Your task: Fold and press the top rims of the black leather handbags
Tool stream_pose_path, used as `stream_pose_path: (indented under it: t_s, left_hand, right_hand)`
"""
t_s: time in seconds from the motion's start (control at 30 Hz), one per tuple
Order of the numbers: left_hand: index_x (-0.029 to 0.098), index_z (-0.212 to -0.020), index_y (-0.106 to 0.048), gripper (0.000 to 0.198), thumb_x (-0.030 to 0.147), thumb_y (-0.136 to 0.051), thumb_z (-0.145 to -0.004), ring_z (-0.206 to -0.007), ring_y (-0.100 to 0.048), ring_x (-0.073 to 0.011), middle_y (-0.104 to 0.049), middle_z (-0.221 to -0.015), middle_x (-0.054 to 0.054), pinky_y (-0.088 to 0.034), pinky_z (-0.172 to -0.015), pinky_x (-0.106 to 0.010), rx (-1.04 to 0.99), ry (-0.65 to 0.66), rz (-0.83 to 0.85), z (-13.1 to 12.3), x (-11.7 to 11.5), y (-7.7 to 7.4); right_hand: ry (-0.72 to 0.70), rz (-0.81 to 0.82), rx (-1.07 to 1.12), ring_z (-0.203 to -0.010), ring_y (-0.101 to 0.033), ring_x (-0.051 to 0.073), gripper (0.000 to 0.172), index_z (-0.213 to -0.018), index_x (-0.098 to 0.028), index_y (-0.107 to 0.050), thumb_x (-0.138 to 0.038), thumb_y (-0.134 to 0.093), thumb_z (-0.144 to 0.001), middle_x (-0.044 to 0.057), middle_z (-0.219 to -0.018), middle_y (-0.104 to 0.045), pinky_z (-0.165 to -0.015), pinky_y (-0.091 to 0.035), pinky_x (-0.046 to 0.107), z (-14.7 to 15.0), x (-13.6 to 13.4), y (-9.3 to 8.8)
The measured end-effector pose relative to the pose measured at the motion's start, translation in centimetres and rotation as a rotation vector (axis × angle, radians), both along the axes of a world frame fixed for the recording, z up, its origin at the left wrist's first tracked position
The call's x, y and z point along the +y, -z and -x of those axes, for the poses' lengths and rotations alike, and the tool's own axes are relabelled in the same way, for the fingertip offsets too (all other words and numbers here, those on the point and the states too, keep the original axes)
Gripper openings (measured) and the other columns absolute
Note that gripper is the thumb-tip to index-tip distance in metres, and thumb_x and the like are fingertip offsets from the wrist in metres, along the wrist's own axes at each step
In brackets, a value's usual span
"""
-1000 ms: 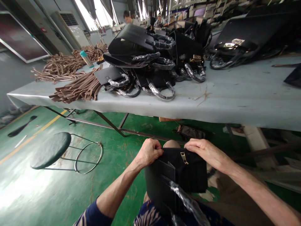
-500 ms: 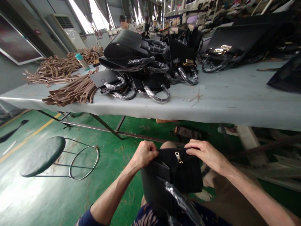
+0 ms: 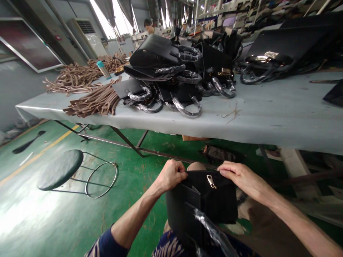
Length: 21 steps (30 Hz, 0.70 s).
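A black handbag (image 3: 182,210) lies across my lap, its plastic-wrapped handle (image 3: 211,228) toward my body. Black lining shows on its right part, with a gold-coloured zipper pull (image 3: 211,181) near the upper edge. My left hand (image 3: 173,174) pinches that edge at its left end, thumb against curled fingers. At the right end, my right hand (image 3: 237,175) grips the same edge between thumb and fingers. The edge runs straight between both hands. What lies under the bag is mostly hidden.
A long table (image 3: 257,125) with a pale cover stands ahead, bearing piled black handbags (image 3: 155,53), brown straps (image 3: 96,101) and a teal-capped bottle (image 3: 104,70). A round stool (image 3: 61,169) lies tipped over on the green floor at left. People sit in the background.
The whole view has shifted, so the scene sits further right. My right hand has slid slightly along the edge; both hands keep their hold on the handbag.
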<state>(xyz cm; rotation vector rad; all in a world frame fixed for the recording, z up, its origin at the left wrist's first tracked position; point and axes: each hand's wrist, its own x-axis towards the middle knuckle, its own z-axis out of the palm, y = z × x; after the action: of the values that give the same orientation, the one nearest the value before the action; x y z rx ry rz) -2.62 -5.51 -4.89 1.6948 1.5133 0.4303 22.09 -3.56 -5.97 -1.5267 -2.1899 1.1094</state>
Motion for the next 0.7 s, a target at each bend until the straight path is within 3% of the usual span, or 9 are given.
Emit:
stream_pose_path:
  t_s: [0.17,0.37,0.5,0.6,0.7]
  left_hand:
    - [0.014,-0.049,-0.046,0.014,0.017,-0.050,-0.062,-0.050,-0.038,-0.0071,-0.045,-0.051,0.004,-0.026,-0.047,-0.021,-0.018,0.014,-0.019,-0.2,-0.1,-0.1]
    - [0.013,-0.052,-0.051,0.013,0.017,-0.052,-0.065,-0.052,-0.042,-0.0073,-0.048,-0.055,0.004,-0.029,-0.049,-0.020,-0.037,0.061,-0.058,-0.1,-0.3,0.1]
    - [0.013,-0.053,-0.053,0.015,0.016,-0.058,-0.067,-0.055,-0.045,-0.0074,-0.051,-0.058,0.004,-0.033,-0.051,-0.019,-0.085,0.106,-0.085,0.3,-0.1,0.1]
    - [0.012,-0.054,-0.058,0.021,0.023,-0.065,-0.069,-0.070,-0.054,-0.0104,-0.060,-0.079,-0.002,-0.041,-0.062,-0.020,-0.181,0.201,-0.180,0.6,0.1,-0.4]
    - [0.012,-0.057,-0.063,0.027,0.035,-0.067,-0.070,-0.093,-0.055,-0.0171,-0.058,-0.106,-0.008,-0.044,-0.079,-0.024,-0.261,0.257,-0.308,0.5,0.0,-1.0]
  right_hand:
    - [-0.127,-0.231,-0.171,-0.080,-0.056,0.018,0.024,-0.077,-0.026,-0.065,-0.033,-0.043,-0.085,0.002,-0.080,-0.060,-0.070,-0.040,0.029,2.7,-0.7,-1.4]
    - [-0.327,-0.146,-0.104,-0.087,-0.059,0.018,0.020,-0.092,-0.028,-0.065,-0.029,-0.048,-0.084,0.001,-0.087,-0.067,-0.077,-0.040,0.027,6.4,0.0,-2.2]
    - [-0.386,-0.090,-0.146,-0.086,-0.060,0.018,0.023,-0.089,-0.024,-0.065,-0.031,-0.043,-0.086,0.003,-0.086,-0.067,-0.072,-0.040,0.025,7.2,0.1,-2.3]
    - [-0.343,-0.100,-0.233,-0.080,-0.062,0.019,0.025,-0.081,-0.022,-0.064,-0.030,-0.041,-0.087,0.003,-0.080,-0.067,-0.067,-0.039,0.025,7.0,-0.4,-2.9]
    - [-0.305,-0.124,-0.343,-0.078,-0.063,0.020,0.028,-0.078,-0.022,-0.062,-0.030,-0.038,-0.089,0.005,-0.075,-0.067,-0.064,-0.039,0.027,6.9,-0.9,-4.2]
